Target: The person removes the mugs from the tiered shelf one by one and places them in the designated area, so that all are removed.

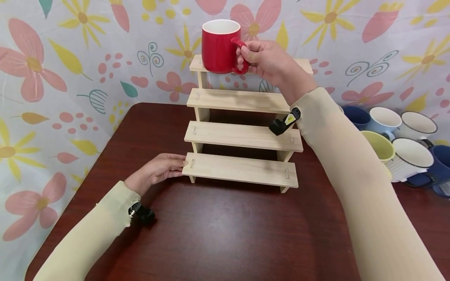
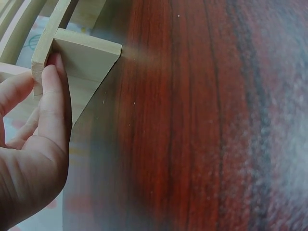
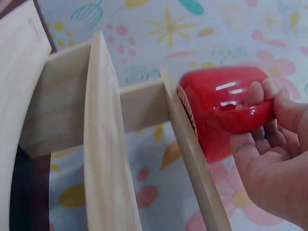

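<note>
A red mug (image 1: 218, 50) with a white inside is upright at the left end of the top shelf of a four-step wooden rack (image 1: 242, 136). My right hand (image 1: 268, 60) grips its handle. In the right wrist view the mug's base (image 3: 186, 111) is right against the top board (image 3: 192, 159); whether its weight rests there I cannot tell. Down at the lowest shelf, my left hand (image 1: 159, 169) pinches the left end of the board. The left wrist view has the thumb and fingers (image 2: 53, 91) on opposite faces of that board (image 2: 48, 43).
Several mugs crowd the table's right side, among them a yellow-green mug (image 1: 381, 146), a white dark-rimmed mug (image 1: 411, 156) and a dark blue mug (image 1: 442, 160). A flower-patterned cloth (image 1: 116, 89) hangs behind the dark red-brown table (image 1: 218, 230).
</note>
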